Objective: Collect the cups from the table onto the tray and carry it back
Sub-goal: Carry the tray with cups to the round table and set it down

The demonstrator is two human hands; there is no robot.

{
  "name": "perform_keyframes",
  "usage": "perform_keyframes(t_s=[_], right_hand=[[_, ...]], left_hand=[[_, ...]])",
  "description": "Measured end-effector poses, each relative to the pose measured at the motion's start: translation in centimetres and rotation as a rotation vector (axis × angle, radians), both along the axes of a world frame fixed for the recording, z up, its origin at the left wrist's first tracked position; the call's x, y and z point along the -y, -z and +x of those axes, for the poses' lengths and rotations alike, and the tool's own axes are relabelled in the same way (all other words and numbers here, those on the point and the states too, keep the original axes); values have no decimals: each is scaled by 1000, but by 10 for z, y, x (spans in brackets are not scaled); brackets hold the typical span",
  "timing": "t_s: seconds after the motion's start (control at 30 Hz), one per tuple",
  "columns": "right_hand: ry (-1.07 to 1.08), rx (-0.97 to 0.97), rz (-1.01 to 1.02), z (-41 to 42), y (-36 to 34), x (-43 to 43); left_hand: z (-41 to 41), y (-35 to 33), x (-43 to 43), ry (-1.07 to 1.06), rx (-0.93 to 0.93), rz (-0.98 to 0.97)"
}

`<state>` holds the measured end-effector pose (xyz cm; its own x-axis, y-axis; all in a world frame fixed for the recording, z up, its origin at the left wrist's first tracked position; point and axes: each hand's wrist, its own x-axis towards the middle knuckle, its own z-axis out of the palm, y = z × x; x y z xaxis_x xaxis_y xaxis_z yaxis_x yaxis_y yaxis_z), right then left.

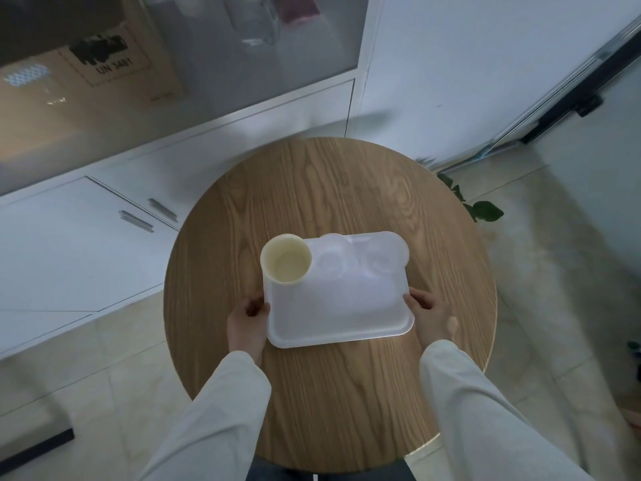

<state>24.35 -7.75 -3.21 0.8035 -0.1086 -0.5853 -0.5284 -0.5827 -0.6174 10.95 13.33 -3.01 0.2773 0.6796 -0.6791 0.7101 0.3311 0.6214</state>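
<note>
A white rectangular tray (338,315) lies over the middle of the round wooden table (312,404). Three cups stand along its far edge: a cream cup (286,260) at the far left corner, a clear cup (331,260) in the middle and another clear cup (381,256) at the far right. My left hand (248,322) is closed on the tray's left edge. My right hand (432,315) is closed on its right edge. Whether the tray is lifted off the table or rests on it, I cannot tell.
White cabinets with metal handles (137,220) stand to the left and behind the table. A glass-fronted cupboard (173,64) is above them. A green plant (480,208) is by the table's right side. Tiled floor (555,272) surrounds the table.
</note>
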Motion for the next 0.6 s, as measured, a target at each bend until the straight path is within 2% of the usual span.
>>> perform_keyframes(t_s=[0.4,0.5,0.6], right_hand=[[0,28,-59,-2,-3,-3],[107,114,-80,0,-11,-5],[109,201,-24,-5,-31,-12]], left_hand=[[0,-5,3,-91,-14,25],[-1,-15,1,-145,-24,113],[1,-35,1,-184,59,180]])
